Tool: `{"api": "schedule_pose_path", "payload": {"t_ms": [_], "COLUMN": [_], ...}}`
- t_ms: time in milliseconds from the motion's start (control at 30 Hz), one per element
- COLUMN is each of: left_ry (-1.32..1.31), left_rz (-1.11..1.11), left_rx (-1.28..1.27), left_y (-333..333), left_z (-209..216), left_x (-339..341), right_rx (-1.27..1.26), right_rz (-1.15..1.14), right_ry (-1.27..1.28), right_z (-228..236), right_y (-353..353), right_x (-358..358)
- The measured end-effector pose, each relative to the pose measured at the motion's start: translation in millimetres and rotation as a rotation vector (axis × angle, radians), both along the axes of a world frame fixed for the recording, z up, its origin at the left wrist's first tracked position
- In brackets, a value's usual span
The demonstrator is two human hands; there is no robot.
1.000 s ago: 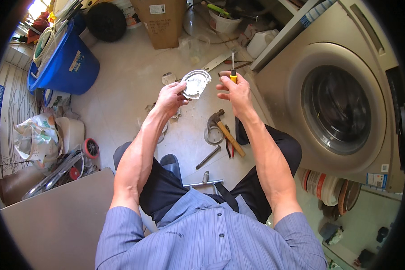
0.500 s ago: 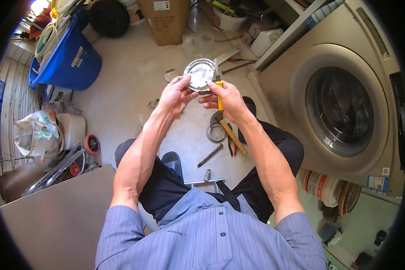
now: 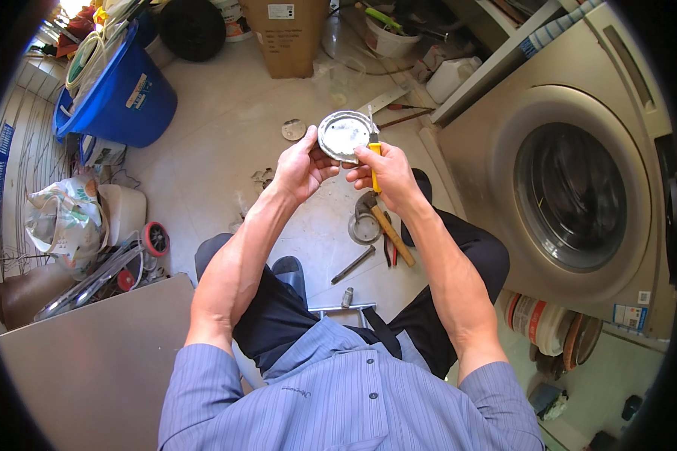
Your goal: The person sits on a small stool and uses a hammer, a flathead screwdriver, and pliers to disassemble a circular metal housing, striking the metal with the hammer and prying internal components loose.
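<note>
Above the cluttered floor, the left hand (image 3: 299, 167) gripped the round metal disc (image 3: 344, 135) by its rim, fingers closed, while the right hand (image 3: 386, 171) clenched a yellow-handled screwdriver (image 3: 374, 150) against it. The step looked like prying; next called for steady leverage.

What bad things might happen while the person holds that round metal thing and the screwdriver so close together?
The screwdriver in the right hand points up past the round metal plate, right beside the left hand. If it slips, the tip might jab those fingers. The plate is pinched only at its edge, so it might drop onto the hammer and pliers lying on the floor below.
</note>
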State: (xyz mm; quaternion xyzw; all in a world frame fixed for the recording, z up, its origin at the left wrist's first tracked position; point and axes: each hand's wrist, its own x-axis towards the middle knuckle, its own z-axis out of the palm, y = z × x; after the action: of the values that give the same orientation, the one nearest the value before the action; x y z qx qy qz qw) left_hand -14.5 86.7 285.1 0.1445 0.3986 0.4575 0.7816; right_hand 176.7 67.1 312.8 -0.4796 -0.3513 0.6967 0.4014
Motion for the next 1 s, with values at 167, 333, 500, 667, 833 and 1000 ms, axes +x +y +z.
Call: {"api": "schedule_pose_path", "payload": {"t_ms": [167, 333, 500, 667, 833, 1000], "left_ry": [-0.008, 0.017, 0.065, 0.087, 0.114, 0.169], "left_rz": [-0.007, -0.025, 0.012, -0.034, -0.067, -0.082], "left_rx": [-0.005, 0.003, -0.008, 0.083, 0.170, 0.189], "left_y": [0.7, 1.2, -1.3, -4.8, -4.0, -2.4], "left_z": [-5.0, -5.0, -2.0, -6.8, -19.9, -22.1], "left_x": [-0.7, -1.6, -0.5, -1.7, -9.5, -10.9], "right_rx": [0.005, 0.018, 0.014, 0.020, 0.093, 0.303], "right_rz": [0.007, 0.022, 0.026, 0.039, 0.040, -0.165], "right_ry": [-0.003, -0.017, -0.064, -0.088, -0.392, -0.484], "right_z": [-4.3, -7.9, -7.7, -8.9, -3.0, -16.1], "right_y": [1.0, 0.9, -0.5, -2.3, -7.3, 0.8], "right_x": [0.3, 0.1, -2.0, -3.0, -1.1, 10.4]}}
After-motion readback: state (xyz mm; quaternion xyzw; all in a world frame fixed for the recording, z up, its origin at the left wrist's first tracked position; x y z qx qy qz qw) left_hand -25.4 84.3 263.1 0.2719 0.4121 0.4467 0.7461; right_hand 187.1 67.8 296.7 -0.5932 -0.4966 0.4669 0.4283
